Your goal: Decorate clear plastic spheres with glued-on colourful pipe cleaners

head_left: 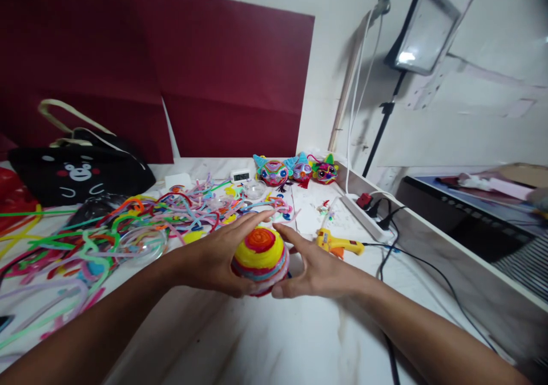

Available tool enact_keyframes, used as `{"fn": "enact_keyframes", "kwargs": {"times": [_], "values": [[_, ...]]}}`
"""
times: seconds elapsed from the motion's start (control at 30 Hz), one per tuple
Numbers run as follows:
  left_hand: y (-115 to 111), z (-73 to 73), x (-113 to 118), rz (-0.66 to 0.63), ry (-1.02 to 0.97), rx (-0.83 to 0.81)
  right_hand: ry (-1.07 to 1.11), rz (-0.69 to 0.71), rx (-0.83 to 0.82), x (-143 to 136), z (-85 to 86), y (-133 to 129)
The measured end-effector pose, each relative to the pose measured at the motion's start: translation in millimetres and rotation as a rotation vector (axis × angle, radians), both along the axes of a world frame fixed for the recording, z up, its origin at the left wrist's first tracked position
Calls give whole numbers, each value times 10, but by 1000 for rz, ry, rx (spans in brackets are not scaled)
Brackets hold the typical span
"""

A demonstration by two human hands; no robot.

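A round ball wound with pipe cleaners [260, 258] is between my two hands, above the front part of the white marbled table. Its top is an orange-red spiral, with a yellow band and then pink, blue and red bands below. My left hand [218, 254] curves around its left side, thumb at the lower front. From the right, my right hand [314, 265] closes on it, with the thumb near the lower edge and fingers behind the top. The ball's back and underside are hidden. A yellow glue gun [340, 243] lies just beyond my right hand.
Loose pipe cleaners [188, 205] spread over the left side, around a clear plastic bowl [143, 243]. Several decorated animal-face balls [276, 173] stand at the back near a small digital clock [240, 175]. A power strip [369, 218] with cables lines the right edge; a black bag [81, 174] stands left.
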State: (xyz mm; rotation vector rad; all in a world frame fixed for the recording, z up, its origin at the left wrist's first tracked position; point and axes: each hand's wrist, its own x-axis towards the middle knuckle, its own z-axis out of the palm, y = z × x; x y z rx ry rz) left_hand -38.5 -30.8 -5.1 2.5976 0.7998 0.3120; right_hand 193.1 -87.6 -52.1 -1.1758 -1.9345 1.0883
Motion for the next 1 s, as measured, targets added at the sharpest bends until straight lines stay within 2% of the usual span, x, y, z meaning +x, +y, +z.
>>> {"fn": "enact_keyframes", "kwargs": {"times": [0.1, 0.27, 0.5, 0.7, 0.83, 1.0], "values": [[1, -28, 11, -41, -41, 64, 0, -84, 45, -83, -56, -14], [-1, -75, 10, -40, -20, 51, 96, -47, 113, -162, -119, 11], [-25, -128, -8, -28, -2, 19, 48, -91, 237, -205, -126, 28], [25, -156, -56, 23, -158, -56, 94, -135, 250, -200, -131, 44], [107, -295, -154, 59, -380, -207, 142, -181, 188, -163, -128, 55], [103, -589, -274, 125, -564, -363, 181, -263, 176, -137, -113, 96]]}}
